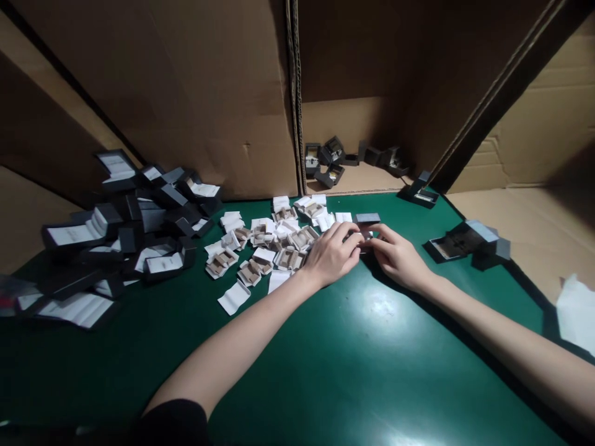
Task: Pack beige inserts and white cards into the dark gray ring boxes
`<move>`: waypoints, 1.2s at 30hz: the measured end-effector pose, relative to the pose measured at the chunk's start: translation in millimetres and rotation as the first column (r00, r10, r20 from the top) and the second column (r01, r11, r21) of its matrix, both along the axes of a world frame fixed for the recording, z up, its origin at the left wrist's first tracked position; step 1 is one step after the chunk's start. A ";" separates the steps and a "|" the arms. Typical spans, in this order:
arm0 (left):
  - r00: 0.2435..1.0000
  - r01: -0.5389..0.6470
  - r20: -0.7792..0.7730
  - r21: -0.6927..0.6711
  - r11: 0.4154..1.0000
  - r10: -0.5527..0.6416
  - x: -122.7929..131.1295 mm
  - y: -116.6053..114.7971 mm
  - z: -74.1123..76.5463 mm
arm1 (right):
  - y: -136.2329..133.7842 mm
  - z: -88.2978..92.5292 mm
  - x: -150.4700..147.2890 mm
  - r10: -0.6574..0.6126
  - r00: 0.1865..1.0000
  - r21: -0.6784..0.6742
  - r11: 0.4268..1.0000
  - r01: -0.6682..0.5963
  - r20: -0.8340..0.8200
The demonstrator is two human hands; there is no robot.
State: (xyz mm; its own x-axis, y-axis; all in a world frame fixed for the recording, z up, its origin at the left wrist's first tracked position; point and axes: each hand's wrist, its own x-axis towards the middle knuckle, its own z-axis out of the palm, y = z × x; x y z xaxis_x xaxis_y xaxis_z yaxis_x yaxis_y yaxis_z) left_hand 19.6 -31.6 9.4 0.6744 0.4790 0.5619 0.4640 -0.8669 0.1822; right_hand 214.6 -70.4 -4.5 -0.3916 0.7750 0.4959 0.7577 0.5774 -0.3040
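Observation:
Both hands meet around a small dark box (367,218) near the middle of the green table. Its lid stands up behind my fingers, and they hide most of its inside. My left hand (332,251) curls over the box's left side, fingers bent. From the right, my right hand (397,255) grips the box's other side between thumb and fingers. Just left of my left hand lies a heap of small white folded card inserts (290,258), several showing brown undersides. One insert (234,297) lies apart at the near edge of the heap.
A large pile of open black boxes with white linings (162,263) covers the left side. Several small dark boxes (333,148) sit in a cardboard compartment (344,183) at the back. More open boxes (449,246) stand at right, and white paper (576,313) lies at the right edge.

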 end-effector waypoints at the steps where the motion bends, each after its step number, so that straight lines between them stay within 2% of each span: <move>1: 1.000 -0.016 0.027 -0.009 1.000 0.016 -0.3 -0.7 0.5 | 0.0 -0.3 0.1 0.004 1.000 -0.005 1.000 -0.004 -0.006; 5: 0.983 -0.044 0.176 -0.063 0.997 0.054 -1.5 -1.1 -1.2 | -0.3 1.1 -2.0 0.037 0.999 -0.005 0.999 -0.038 -0.033; 9: 0.948 -0.016 0.303 -0.256 0.967 0.095 -3.4 1.0 -7.3 | -1.9 4.3 -6.8 0.167 0.986 -0.006 0.986 -0.167 -0.025; 12: 0.949 0.008 0.294 -0.392 0.920 0.116 -6.6 0.9 -9.2 | -3.9 4.6 -10.1 0.190 0.982 -0.008 0.982 -0.190 0.017; 17: 0.964 -0.007 0.237 -0.417 0.909 0.116 -16.3 -4.3 -3.6 | -9.4 4.9 -19.7 0.222 0.973 0.008 0.975 -0.223 0.064; 22: 0.958 -0.020 0.234 -0.519 0.854 0.164 -32.1 -10.1 2.7 | -15.7 9.4 -34.1 0.261 0.964 0.006 0.965 -0.262 0.057; 24: 0.958 -0.014 0.231 -0.549 0.836 0.168 -40.2 -10.1 3.4 | -17.3 10.6 -36.0 0.323 0.946 0.008 0.946 -0.323 0.009; 27: 0.954 -0.005 0.236 -0.607 0.794 0.187 -50.5 -6.9 2.0 | -17.4 12.2 -35.4 0.384 0.907 0.051 0.923 -0.381 -0.175; 29: 0.945 0.020 0.260 -0.652 0.758 0.198 -54.1 -3.9 0.3 | -13.7 13.3 -34.9 0.341 0.891 0.081 0.940 -0.333 -0.300; 32: 0.932 0.057 0.297 -0.686 0.725 0.208 -54.7 -1.1 -1.0 | 1.7 14.1 -36.4 0.195 0.890 0.049 0.980 -0.192 -0.413; 34: 0.930 0.060 0.299 -0.700 0.711 0.215 -53.8 -0.8 -0.6 | 18.8 13.3 -39.5 0.112 0.892 0.028 0.993 -0.110 -0.438; 36: 0.930 0.052 0.289 -0.712 0.701 0.226 -52.9 -1.3 0.5 | 38.4 11.3 -44.2 0.085 0.911 0.047 0.996 -0.072 -0.404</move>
State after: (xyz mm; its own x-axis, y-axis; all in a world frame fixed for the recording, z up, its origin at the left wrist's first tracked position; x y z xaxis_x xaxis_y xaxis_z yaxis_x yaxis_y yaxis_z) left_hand -33.3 -32.9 9.9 0.4479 0.8681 0.2139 0.3208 -0.3793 0.8679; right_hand 170.4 -32.0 6.9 -0.2107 0.7318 0.6481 0.5247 0.6440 -0.5567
